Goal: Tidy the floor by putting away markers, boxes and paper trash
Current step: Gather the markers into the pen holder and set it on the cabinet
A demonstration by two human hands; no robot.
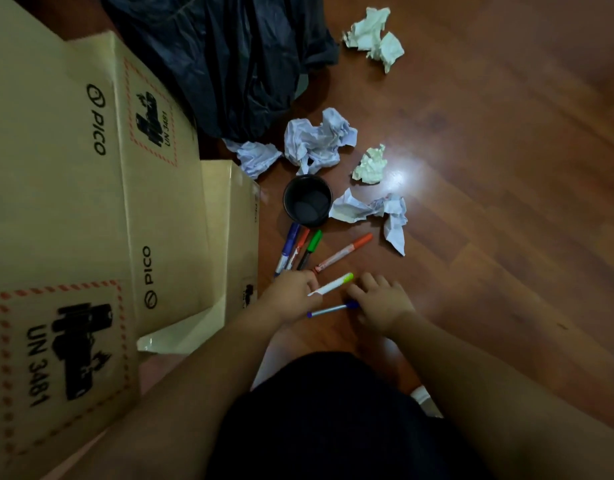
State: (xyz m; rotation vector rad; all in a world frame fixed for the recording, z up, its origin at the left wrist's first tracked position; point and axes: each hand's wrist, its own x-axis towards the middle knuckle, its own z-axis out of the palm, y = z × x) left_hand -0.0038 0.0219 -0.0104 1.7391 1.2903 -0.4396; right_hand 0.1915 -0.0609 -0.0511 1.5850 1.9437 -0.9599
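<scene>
Several markers lie on the wooden floor below a black cup (307,201): a blue one (287,249), a red one (299,245), a green one (310,247) and an orange one (347,252). My left hand (291,296) pinches the tail of a white marker with a yellow-green cap (331,284). My right hand (381,303) rests its fingers on the cap end of a thin blue pen (328,310). Crumpled paper balls lie beyond the cup: a bluish one (316,142), a pale green one (371,164) and a flatter one (374,213).
Cardboard PICO boxes (73,168) fill the left side, with a smaller open box (236,220) beside the markers. A black trash bag (229,57) lies at the top. More paper (374,36) sits at the upper right. My dark-clothed knee (333,410) is at the bottom.
</scene>
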